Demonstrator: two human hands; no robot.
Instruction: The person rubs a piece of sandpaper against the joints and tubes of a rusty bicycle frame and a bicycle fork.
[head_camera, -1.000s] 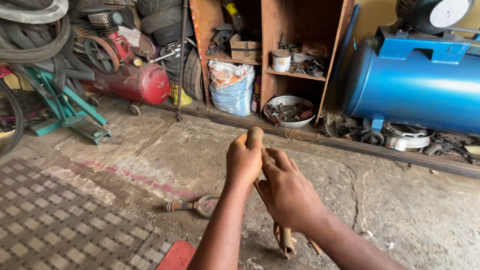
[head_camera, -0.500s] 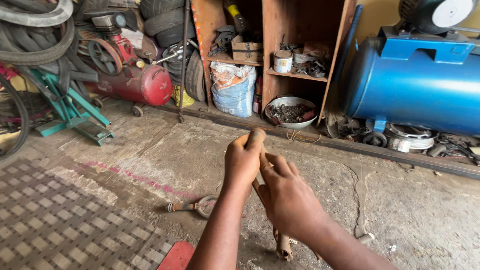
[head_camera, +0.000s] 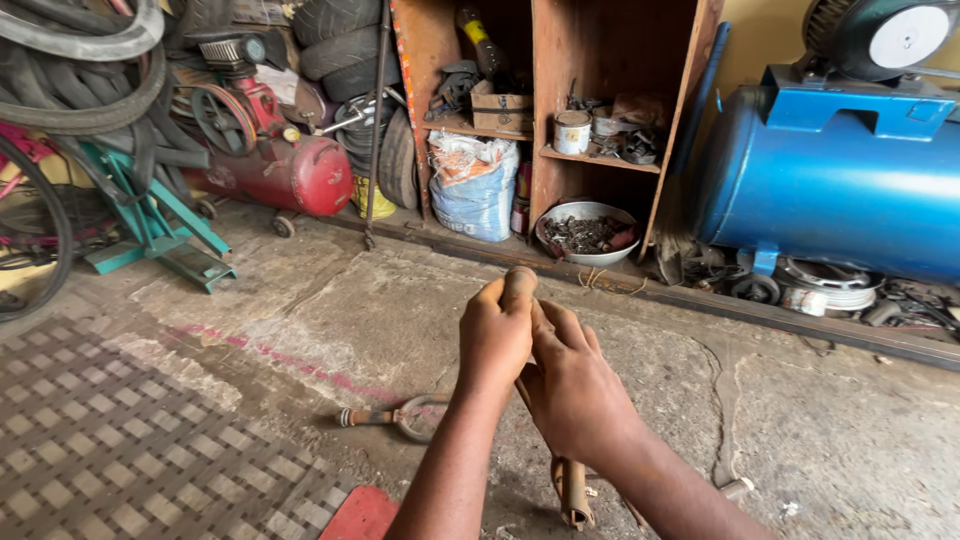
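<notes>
Gripping a rusty metal tool (head_camera: 572, 490) low in the centre of the frame, both hands are seen from above. The left hand (head_camera: 497, 340) is clenched round the tool's rounded upper end, which pokes out above the fist; the right hand (head_camera: 575, 390) is wrapped round the shaft just below, touching the left. The lower end of the tool reaches down to the concrete floor (head_camera: 800, 430). The work appears to be at the stage of bearing down on or turning the upright tool, so a firm two-handed hold and a steady shaft seem called for. A small metal ring tool (head_camera: 400, 415) lies on the floor left of the arms. A blue tank (head_camera: 830, 170) stands at upper right, a wooden shelf (head_camera: 600, 100) at upper centre.
</notes>
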